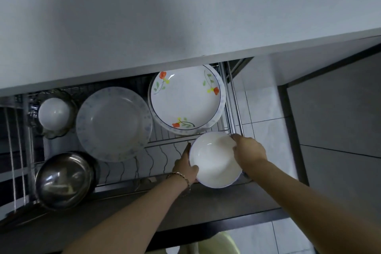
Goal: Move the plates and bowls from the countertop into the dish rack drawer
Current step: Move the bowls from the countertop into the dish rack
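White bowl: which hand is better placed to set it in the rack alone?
Probably the left hand: it grips the white bowl at the left rim, fingers seemingly underneath. The right hand holds the far rim from above.

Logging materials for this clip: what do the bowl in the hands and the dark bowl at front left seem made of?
The white bowl looks like glazed ceramic or opal glass: opaque, smooth, softly glossy. The front-left bowl looks like polished stainless steel: grey with mirror-like reflections.

2 plates (114, 123) in rack drawer (235, 97) (below countertop (165, 16)), bowl (215, 160) front-right
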Demonstrator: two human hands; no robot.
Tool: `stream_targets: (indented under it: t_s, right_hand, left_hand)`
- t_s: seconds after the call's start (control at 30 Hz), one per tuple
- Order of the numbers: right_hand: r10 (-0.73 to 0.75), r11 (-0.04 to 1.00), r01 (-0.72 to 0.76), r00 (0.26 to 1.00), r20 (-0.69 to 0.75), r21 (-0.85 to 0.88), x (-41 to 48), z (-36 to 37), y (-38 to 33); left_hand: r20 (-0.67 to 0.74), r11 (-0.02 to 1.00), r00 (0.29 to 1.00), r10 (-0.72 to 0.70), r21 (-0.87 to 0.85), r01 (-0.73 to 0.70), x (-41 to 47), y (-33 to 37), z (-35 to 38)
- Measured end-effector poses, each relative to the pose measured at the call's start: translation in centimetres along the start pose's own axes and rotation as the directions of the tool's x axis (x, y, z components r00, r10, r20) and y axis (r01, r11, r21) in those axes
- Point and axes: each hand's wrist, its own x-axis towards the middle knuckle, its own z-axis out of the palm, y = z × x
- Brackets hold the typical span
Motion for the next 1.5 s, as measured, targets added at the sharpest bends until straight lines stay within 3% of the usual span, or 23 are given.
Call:
stream_targets:
  t_s: [0.2,0.37,0.67,0.9,0.97,1.03,1.1,1.17,1.23,1.5]
  right_hand:
    - [-0.089,0.967,0.070,0.994,-0.067,-0.245,0.4,-0.2,0.0]
    - [-0.157,0.971,0.140,0.985,-0.077,-0.194,1.1,-1.1,0.9]
    - [-0.191,0.950,0.157,0.976,-0.103,-0.272,0.8,-0.6,1.0]
    - [-0.168,0.948,0.146,0.984,-0.056,-0.283,1.2,-1.7,-0.1]
    - [-0.166,0.957,0.150,0.985,-0.041,-0.250,0.9,-2.4,-0.6]
    - [-0.163,0.976,0.156,0.986,-0.037,-0.151,0.2,-3.3,-1.5]
    - [-0.162,0.984,0.162,0.987,-0.011,0.076,-0.6,-4.7,-3.0]
    - [-0.202,0.927,0.184,0.979,0.021,0.325,-1.4,-6.8,-5.1]
    - [-0.256,0.858,0.209,0.966,0.038,0.469,-2.6,-9.1,-7.8]
    - [-0.450,0.775,0.461,0.883,-0.135,0.431,-5.3,-19.5,-22.7]
  left_hand:
    - [0.043,0.999,0.998,-0.049,0.015,0.049,0.1,0.4,-0.5]
    - [0.107,0.997,0.993,-0.047,-0.061,0.054,0.2,0.6,-0.4]
    - [0.152,0.973,0.985,-0.081,-0.202,0.111,0.3,0.3,-0.6]
    - [0.187,0.969,0.979,-0.078,-0.219,0.118,1.0,0.2,-0.1]
    - [0.190,0.990,0.981,-0.049,-0.122,0.073,0.6,0.4,-0.5]
    - [0.157,0.999,0.986,-0.052,0.014,0.051,-0.4,1.1,-1.1]
    - [0.066,0.990,0.997,-0.030,0.139,0.021,-1.5,2.2,-2.5]
    - [-0.055,0.988,0.996,0.076,0.139,-0.068,-3.2,3.4,-5.2]
    - [-0.171,0.978,0.967,0.191,0.121,-0.172,-5.5,4.7,-8.9]
    - [-0.487,0.935,0.805,0.338,0.076,-0.347,-12.3,9.6,-27.0]
